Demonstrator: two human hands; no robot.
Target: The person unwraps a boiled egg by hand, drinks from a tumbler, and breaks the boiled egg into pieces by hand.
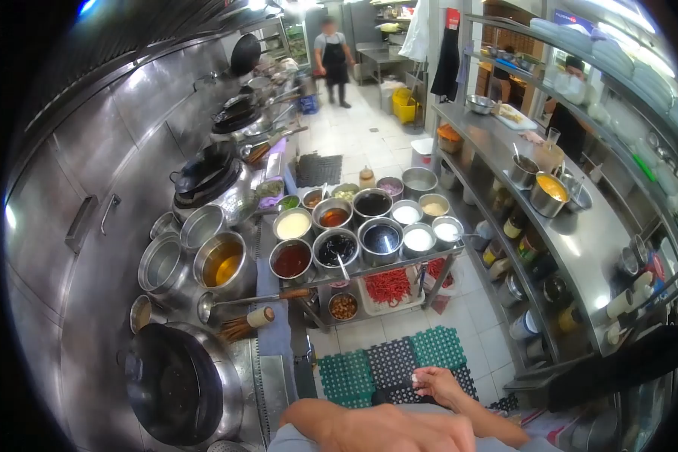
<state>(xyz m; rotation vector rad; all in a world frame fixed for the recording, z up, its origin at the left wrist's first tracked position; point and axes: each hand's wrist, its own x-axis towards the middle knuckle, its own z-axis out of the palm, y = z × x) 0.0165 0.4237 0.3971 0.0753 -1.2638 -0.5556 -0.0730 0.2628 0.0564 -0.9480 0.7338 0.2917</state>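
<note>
My right hand (438,386) is low in front of me above the floor mats, its fingertips pinched on a small white piece (414,377) whose kind I cannot make out. Across my body lies my left hand (407,429), close to the camera at the bottom edge, near my right forearm. Its fingers are blurred and partly cut off. Beneath my right hand are green and black perforated mats (390,361). Neither hand touches the seasoning pots, such as the dark sauce pot with a spoon (337,247).
A wok (175,384) and a pot of amber liquid (222,260) stand left, with a ladle (241,300) and bamboo brush (245,324). Red chillies (388,286) fill a tray under the pot stand. Right is a steel counter (572,245). A person in an apron (334,60) stands far back.
</note>
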